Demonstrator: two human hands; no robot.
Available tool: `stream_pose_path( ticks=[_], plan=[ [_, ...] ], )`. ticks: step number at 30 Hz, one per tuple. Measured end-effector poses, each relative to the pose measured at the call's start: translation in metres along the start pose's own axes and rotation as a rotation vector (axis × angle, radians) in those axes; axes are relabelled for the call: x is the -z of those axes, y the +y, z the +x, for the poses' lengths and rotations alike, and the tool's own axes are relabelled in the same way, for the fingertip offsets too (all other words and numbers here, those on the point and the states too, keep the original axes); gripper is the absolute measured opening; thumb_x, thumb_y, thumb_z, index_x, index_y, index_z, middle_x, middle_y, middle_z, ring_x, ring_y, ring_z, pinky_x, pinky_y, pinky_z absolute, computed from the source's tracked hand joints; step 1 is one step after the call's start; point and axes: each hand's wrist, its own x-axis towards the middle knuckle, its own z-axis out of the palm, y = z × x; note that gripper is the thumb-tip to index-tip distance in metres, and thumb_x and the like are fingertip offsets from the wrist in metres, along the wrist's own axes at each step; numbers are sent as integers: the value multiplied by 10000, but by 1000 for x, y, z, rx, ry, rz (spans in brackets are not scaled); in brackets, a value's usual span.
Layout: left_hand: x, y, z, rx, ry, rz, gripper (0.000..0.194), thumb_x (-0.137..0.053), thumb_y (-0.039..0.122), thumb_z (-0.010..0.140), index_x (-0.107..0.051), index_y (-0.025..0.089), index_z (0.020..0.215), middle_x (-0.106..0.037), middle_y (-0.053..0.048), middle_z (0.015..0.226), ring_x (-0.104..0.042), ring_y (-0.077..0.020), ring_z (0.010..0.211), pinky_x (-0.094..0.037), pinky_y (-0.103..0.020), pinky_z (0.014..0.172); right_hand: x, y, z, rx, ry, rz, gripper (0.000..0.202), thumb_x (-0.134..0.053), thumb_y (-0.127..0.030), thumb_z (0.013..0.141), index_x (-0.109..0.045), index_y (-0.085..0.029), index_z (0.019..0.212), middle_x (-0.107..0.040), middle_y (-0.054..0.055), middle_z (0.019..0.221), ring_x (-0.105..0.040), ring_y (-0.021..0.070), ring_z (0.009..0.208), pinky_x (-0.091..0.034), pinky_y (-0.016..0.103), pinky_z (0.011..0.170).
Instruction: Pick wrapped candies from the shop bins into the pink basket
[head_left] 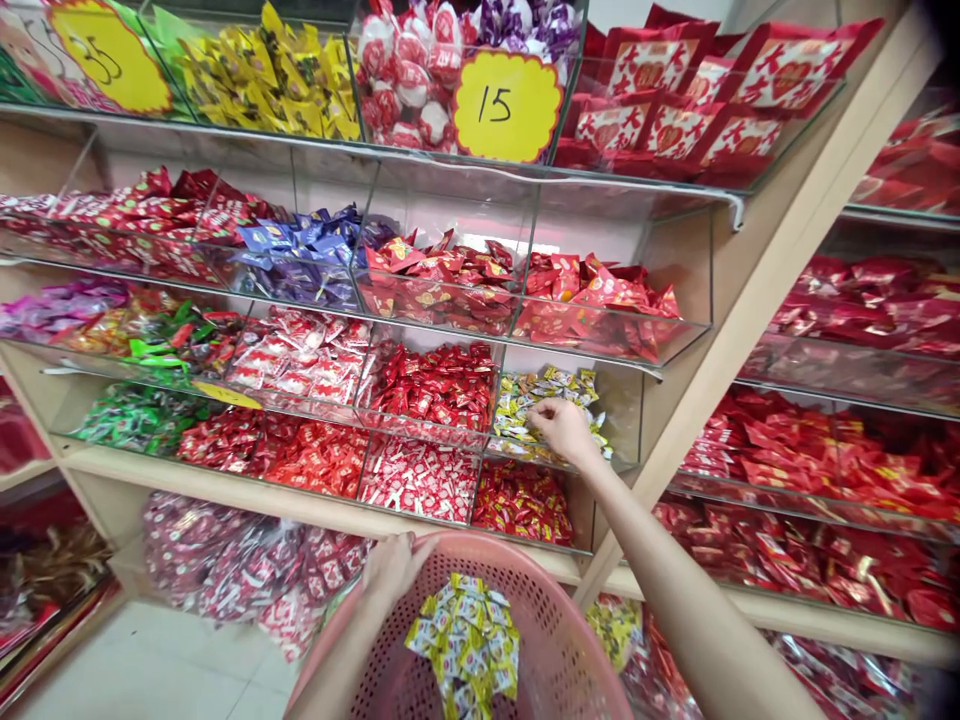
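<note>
My left hand (394, 568) grips the far left rim of a pink perforated plastic basket (559, 600). Inside the basket lies a heap of small yellow-and-white wrapped candies (469, 640). My right hand (562, 428) is reached out over a clear shelf compartment of matching yellow-and-white candies (555, 385). Its fingers are drawn together in a pinch, and whatever may be between them is hidden. Beside that compartment, to the left, are red wrapped candies (435, 385); below it is a bin of red-and-gold candies (523, 497).
Clear front panels (600, 335) and dividers edge the tiers of candy. A wooden upright (780, 260) stands right of my reaching hand. Yellow price tags (506, 105) hang on the top tier. Bagged candy (217, 560) lies under the lowest shelf, above the tiled floor (172, 660).
</note>
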Motion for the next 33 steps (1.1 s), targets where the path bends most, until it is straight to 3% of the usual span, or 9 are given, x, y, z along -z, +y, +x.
stream_pose_path(
  ticks=[5,16,26,33],
  plan=[
    [0,1,0,1,8,13,668,-188,674,794,-646,191,855,-683,-120,828,-631,-265,838,-449,-336,723,7,-11,-6,-193,-5,-231,317,-515,-463,716,-593,-200,557,-594,34,576,-526,144,575,-288,234,514],
    [2,2,-2,15,2,-7,686,-183,687,787,-651,190,850,-682,-120,817,-631,-265,833,-446,-336,723,9,-18,-3,-255,-211,-342,285,-530,-430,714,-623,-199,576,-649,79,691,-580,186,669,-307,251,534],
    [0,1,-1,-1,21,1,676,-184,681,792,-645,190,829,-684,-123,811,-633,-260,816,-449,-341,715,5,-10,1,-210,-215,-239,212,-521,-342,713,-621,-196,596,-631,53,660,-571,161,673,-317,224,550],
    [0,1,-1,4,1,9,702,-163,685,790,-642,176,848,-678,-132,824,-631,-254,826,-444,-323,723,0,-1,3,-187,-131,-57,230,-503,-315,672,-540,-175,493,-505,-14,497,-458,108,533,-291,208,510]
  ],
)
